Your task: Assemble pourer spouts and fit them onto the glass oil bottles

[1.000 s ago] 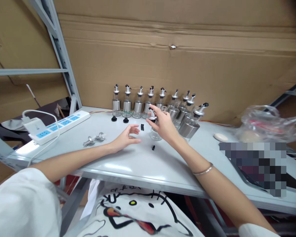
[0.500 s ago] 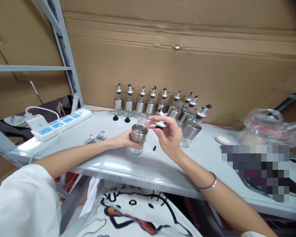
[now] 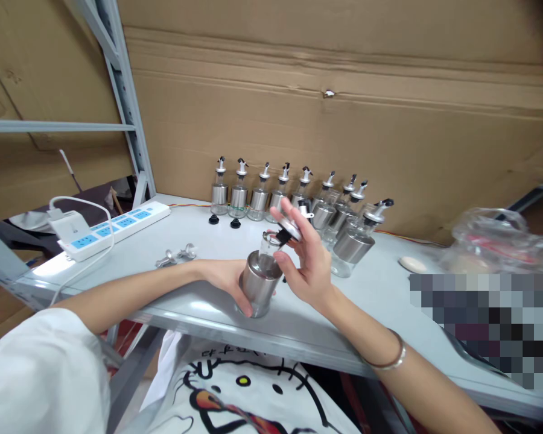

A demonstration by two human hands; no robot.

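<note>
My left hand (image 3: 228, 278) is wrapped round a glass bottle with a steel sleeve (image 3: 259, 284), held tilted just above the near edge of the white table (image 3: 181, 289). My right hand (image 3: 304, 260) pinches a silver pourer cap (image 3: 290, 228) with a black stopper at the bottle's open neck. Behind my hands, a row of capped steel-sleeved bottles (image 3: 280, 196) stands against the cardboard wall.
Two black stoppers (image 3: 224, 221) and loose silver pourer parts (image 3: 177, 255) lie on the table. A white and blue power strip (image 3: 104, 232) with a charger sits at the left. A plastic bag (image 3: 502, 244) and a pale oval object (image 3: 412, 264) lie at the right.
My left hand took hold of the bottle and drew it toward the table's near edge, tilting it. My right hand brought the pourer cap to the bottle's neck.
</note>
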